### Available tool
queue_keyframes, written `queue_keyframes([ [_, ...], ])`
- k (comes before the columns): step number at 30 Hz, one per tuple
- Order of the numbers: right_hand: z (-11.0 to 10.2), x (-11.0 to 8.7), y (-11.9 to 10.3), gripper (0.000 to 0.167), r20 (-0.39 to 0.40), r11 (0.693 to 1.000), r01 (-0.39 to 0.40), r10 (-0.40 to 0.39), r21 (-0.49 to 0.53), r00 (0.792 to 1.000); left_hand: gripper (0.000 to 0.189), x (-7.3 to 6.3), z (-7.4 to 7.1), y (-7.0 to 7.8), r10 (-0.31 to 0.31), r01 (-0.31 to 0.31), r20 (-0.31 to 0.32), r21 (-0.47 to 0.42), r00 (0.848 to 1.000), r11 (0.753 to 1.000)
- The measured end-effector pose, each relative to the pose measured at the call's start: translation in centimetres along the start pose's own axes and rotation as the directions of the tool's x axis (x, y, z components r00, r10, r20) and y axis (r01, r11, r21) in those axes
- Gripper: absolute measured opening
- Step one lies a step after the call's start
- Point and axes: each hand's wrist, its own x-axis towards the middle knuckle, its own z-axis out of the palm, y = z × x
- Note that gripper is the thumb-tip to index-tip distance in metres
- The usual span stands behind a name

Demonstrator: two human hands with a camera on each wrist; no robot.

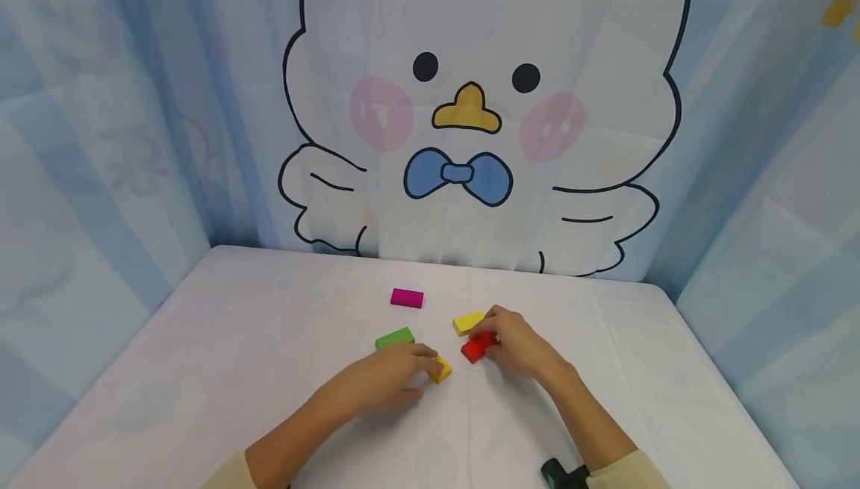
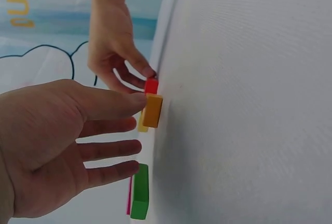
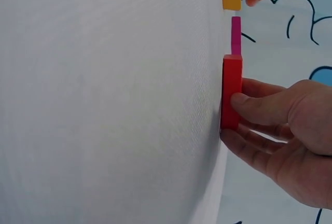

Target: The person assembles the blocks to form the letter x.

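Observation:
My right hand [image 1: 519, 343] pinches a red block [image 1: 474, 349] low over the white table, its thumb [image 3: 254, 107] lying along one side. Behind the red block is a light yellow block [image 1: 466, 323], partly covered by the fingers. With its fingers extended, my left hand [image 1: 386, 378] is over a small orange-yellow block [image 1: 441, 372]; its index finger overlaps the block in the head view. Whether that finger touches it, I cannot tell. Just beyond the left hand lies a green block [image 1: 395, 337], partly hidden by it.
A magenta block [image 1: 407, 298] lies farther back on the white-covered table [image 1: 269, 302]. A curtain with a cartoon bird [image 1: 463, 228] hangs behind the table's back edge, and blue-and-white curtains [image 1: 87, 175] flank both sides. A black device [image 1: 561, 474] shows at the right wrist.

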Motion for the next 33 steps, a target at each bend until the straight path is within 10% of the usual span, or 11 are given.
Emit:
queue_keyframes([
  [33,-0.1,-1.6,-0.5,0.029,-0.011,0.997,-0.081,0.081,0.010,0.997,0.070,-1.4,1.1,-0.4,-0.080,0.085,0.181,-0.021,0.980,0.996],
])
